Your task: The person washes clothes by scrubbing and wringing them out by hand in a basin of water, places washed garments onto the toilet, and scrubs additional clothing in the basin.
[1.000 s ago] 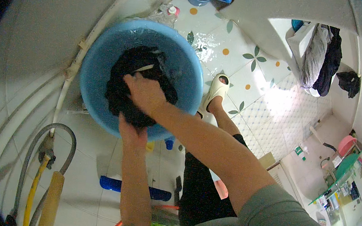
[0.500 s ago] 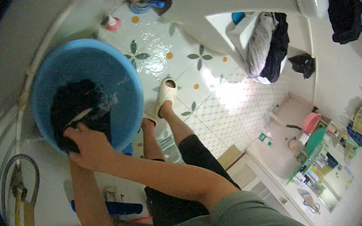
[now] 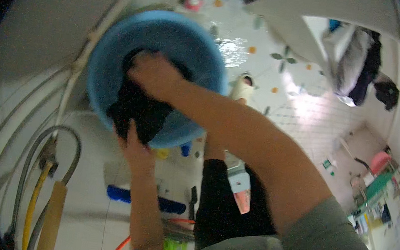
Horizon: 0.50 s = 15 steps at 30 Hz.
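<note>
Grey-green sleeve (image 3: 333, 239): nearest, lower right; bare right forearm (image 3: 253, 136) runs out from it, up and leftward.
Right hand (image 3: 158, 77): fingers curled, closed on the upper part of a black cloth (image 3: 139, 107); motion-blurred, fingertips lost in dark folds. Half a second ago it lay right by the left hand (image 3: 136, 149); now the two are clearly apart.
Left hand: at the near rim, thumb parted from the fingers, lower end of the cloth held between. Some fingers pass underneath, out of sight; firmness of hold cannot be told.
Black cloth: in the blue tub (image 3: 163, 17), near end up at the rim, stretched between both hands. Pale strip visible on it half a second ago no longer shows. Reads as a changed hold: cloth handled from two places, work on it still under way.
Blue tub: beside a pale wall pipe (image 3: 79, 62); bottom hidden by cloth and arm, water level not to be made out.
Blue bar (image 3: 119, 194): low on the floor, middle covered by the left forearm; kind uncertain.
Pale slipper (image 3: 242, 88): right of the tub, partly behind the right forearm.
Wet floor patch (image 3: 231, 51): bright glare, tile pattern washed out.
Grey cloth (image 3: 353, 66): far upper right, dark fabric beside it, edges smeared.
Pink basin (image 3: 380, 161): farthest right; clutter around it too blurred to sort.
</note>
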Available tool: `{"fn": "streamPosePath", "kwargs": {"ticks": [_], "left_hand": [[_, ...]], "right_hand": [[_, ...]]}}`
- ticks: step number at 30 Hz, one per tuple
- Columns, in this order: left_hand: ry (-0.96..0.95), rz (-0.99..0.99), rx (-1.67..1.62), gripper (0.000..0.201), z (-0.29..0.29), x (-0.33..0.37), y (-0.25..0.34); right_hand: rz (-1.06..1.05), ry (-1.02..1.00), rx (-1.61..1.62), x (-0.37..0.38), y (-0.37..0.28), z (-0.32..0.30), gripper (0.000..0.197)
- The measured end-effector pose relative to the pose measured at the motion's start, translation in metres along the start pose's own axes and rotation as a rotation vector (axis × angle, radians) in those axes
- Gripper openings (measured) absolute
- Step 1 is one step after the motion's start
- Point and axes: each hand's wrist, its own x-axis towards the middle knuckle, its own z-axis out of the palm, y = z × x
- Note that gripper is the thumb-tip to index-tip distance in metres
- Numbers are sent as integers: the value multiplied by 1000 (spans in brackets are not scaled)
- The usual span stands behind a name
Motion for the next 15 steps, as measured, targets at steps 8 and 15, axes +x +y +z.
{"fn": "streamPosePath", "kwargs": {"ticks": [8,15], "left_hand": [[306,86,-443,62,5,-2,24],[76,-134,-335,70,2,21,-62]], "right_hand": [[361,130,96,-105,-31,-19,44],[-32,36,-194,-10,-14,-2,59]]}}
